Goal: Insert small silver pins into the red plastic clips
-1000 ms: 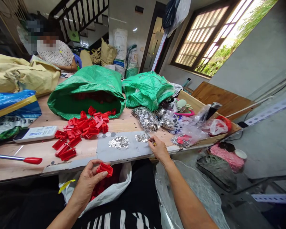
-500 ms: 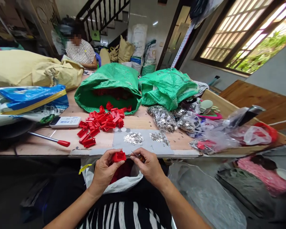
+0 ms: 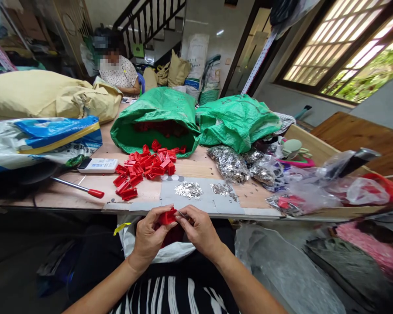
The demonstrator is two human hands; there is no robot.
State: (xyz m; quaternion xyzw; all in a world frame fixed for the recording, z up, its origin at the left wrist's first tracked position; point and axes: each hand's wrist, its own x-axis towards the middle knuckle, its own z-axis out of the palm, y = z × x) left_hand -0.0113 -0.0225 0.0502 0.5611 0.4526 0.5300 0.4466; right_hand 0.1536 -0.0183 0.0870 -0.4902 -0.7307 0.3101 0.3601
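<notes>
Head view: a red plastic housing (image 3: 167, 216) is clamped between the thumb and fingers of the left hand (image 3: 146, 237), at the front edge of the table (image 3: 194, 167), on the person's side of that edge and above an open white sack (image 3: 177, 254). The right hand (image 3: 199, 230) is closed on a slim tool (image 3: 184, 214), whose shaft slants up and leftward from the fingers toward the right-hand end of the housing. The controlling relation is therefore lateral: housing to the left, tool to the right, fingertips of both hands just beside each other. The left hand is the nearer, being the one that grips the housing; the housing's long axis appears to run roughly along the front edge, but the fingers cover too much of it to confirm this or tip contact. Directly behind the hands, a grey mat (image 3: 212, 206) reaches the front edge and carries two heaps of small metal pieces, the larger heap (image 3: 189, 189) left of the smaller heap (image 3: 225, 191). Loose red housings (image 3: 147, 163) lie left of the mat's back left corner.
</notes>
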